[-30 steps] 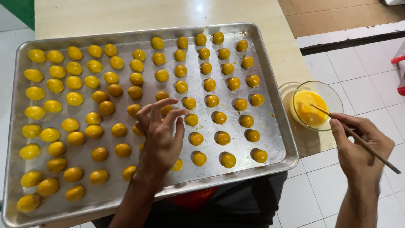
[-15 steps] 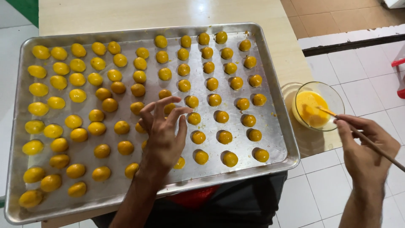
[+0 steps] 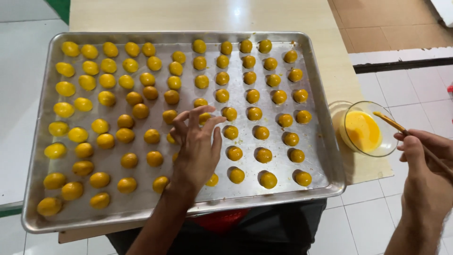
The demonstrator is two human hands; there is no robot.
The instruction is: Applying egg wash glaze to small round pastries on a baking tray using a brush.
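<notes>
Steel tray (image 3: pixel 321 118): many yellow dough balls (image 3: pixel 264 155); left hand (image 3: pixel 198 148) spread loose; right hand (image 3: pixel 424 160) pinches brush (image 3: pixel 391 123).

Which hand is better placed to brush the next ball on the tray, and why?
Probably the right hand: it holds the brush, whose tip sits over the egg wash bowl beside the tray. The left hand is empty, fingers spread over the balls mid-tray.

Home kitchen: pastry-filled baking tray (image 3: pixel 319 108), tiled floor (image 3: pixel 406 85)
</notes>
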